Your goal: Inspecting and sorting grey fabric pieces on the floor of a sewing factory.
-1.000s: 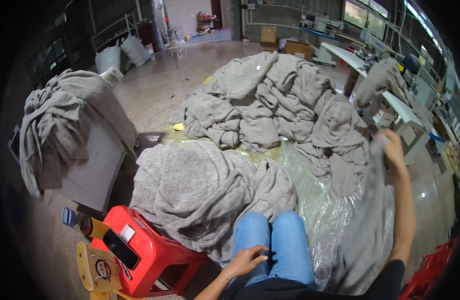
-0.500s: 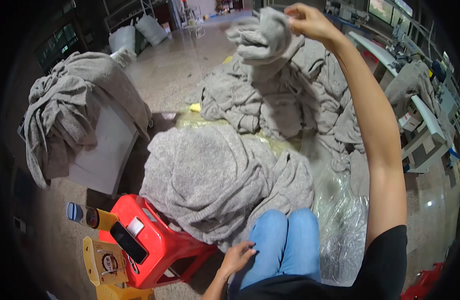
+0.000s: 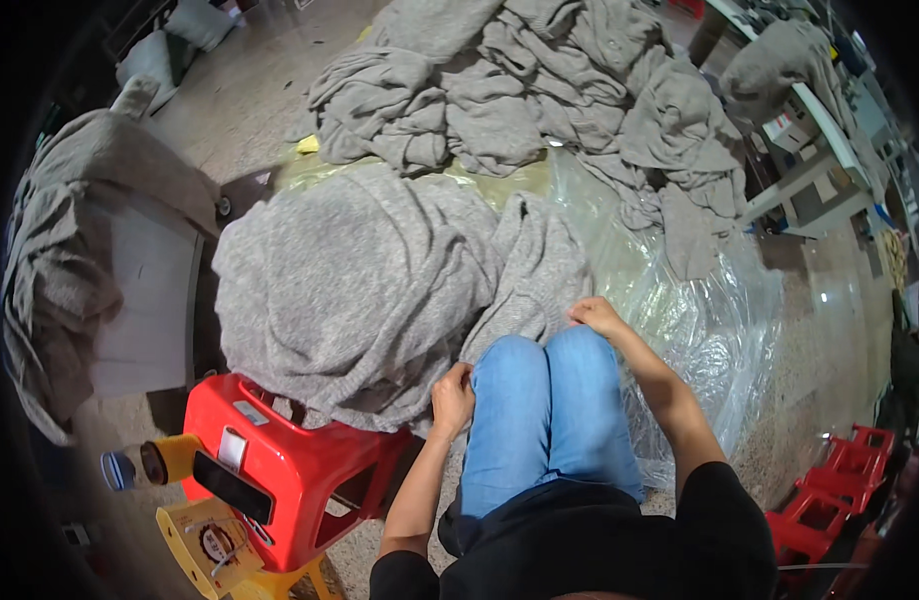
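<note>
A large heap of light grey knit garments (image 3: pixel 329 265) lies in front of my knees, against the red stool. One knit piece (image 3: pixel 534 262) at its right side reaches down to my knees. My left hand (image 3: pixel 453 400) is beside my left knee, its fingers curled on the near edge of the knitwear; the fingertips are partly hidden. Just above my right knee, my right hand (image 3: pixel 595 315) has its fingers bent together at that piece's right edge, pinching it. Farther off, a wide pile of crumpled grey knitwear (image 3: pixel 489 110) lies on plastic sheeting.
The red stool (image 3: pixel 309 455) at my left carries a black phone (image 3: pixel 233 488). A bottle (image 3: pixel 139 466) and a yellow paper bag (image 3: pixel 209 545) are beside it. Knitwear drapes over a pale board (image 3: pixel 149 300) at left. Clear plastic sheeting (image 3: pixel 699 330) covers floor at right. Red stools (image 3: pixel 829 490) stand lower right.
My right hand has come down from high over the far pile to my knee, without the bundled knit piece it held. My left hand has moved forward from my thigh to the near knitwear.
</note>
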`<state>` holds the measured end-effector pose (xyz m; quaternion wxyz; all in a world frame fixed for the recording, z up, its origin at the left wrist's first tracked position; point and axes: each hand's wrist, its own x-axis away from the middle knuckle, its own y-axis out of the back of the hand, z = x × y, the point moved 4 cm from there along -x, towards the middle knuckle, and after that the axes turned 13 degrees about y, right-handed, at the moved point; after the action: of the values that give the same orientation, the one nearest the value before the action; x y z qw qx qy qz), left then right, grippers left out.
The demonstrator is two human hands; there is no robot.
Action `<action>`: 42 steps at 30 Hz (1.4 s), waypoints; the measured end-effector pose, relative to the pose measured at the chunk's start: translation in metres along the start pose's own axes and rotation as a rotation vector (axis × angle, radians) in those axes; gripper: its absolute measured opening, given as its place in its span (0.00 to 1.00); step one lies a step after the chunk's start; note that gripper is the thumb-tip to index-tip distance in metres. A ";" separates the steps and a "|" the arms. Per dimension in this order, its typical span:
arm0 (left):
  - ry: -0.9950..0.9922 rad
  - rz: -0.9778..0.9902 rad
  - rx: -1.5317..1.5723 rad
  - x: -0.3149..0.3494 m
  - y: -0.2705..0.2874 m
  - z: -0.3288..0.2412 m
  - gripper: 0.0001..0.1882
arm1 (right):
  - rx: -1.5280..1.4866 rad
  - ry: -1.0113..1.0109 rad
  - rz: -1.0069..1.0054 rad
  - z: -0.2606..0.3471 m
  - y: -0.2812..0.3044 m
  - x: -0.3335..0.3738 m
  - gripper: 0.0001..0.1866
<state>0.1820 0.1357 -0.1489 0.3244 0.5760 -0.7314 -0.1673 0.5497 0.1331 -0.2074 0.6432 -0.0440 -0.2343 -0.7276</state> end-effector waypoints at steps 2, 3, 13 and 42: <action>0.052 0.019 0.074 -0.018 -0.012 0.006 0.07 | 0.164 0.130 -0.064 0.013 0.001 -0.015 0.08; 0.089 0.025 0.120 -0.026 -0.016 0.011 0.07 | 0.213 0.160 -0.101 0.022 0.000 -0.026 0.09; 0.049 0.049 0.219 -0.076 -0.045 0.003 0.06 | 0.975 0.617 -0.304 0.048 -0.056 -0.078 0.12; -0.951 -0.147 0.017 -0.061 0.117 -0.348 0.12 | -0.165 0.861 -0.523 0.257 -0.005 0.070 0.11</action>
<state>0.3364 0.2708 0.1616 -0.0634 0.4882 -0.7575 -0.4287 0.4721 0.1716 0.0448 0.4720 0.2692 0.1070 -0.8326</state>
